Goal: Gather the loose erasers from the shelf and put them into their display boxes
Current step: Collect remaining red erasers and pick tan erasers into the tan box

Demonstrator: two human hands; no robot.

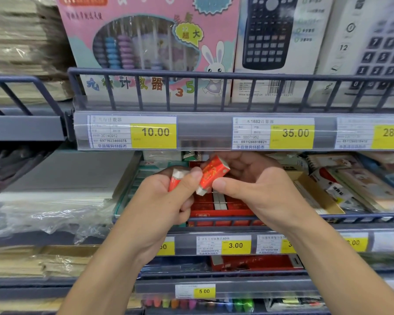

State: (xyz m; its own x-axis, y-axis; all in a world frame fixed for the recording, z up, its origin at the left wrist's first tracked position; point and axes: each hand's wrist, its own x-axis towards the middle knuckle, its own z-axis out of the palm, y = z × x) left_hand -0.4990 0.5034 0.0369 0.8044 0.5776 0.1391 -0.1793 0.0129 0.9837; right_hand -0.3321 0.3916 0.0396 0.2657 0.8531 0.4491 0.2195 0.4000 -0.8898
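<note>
I am standing at a shop shelf (214, 220) under a row of price tags (154, 132). My right hand (255, 178) is pinching a red eraser (212, 175), long axis tilting up-right, above the red display box (221, 211). My left hand (166, 196) is gripping another eraser (176, 178), nearly upright, just beside it.

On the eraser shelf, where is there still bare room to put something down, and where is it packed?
Free: the grey shelf surface left of the red display box, behind the clear plastic wrap. Crowded: the box itself, under the left hand and right hand gripping erasers, and the packets to its right.
</note>
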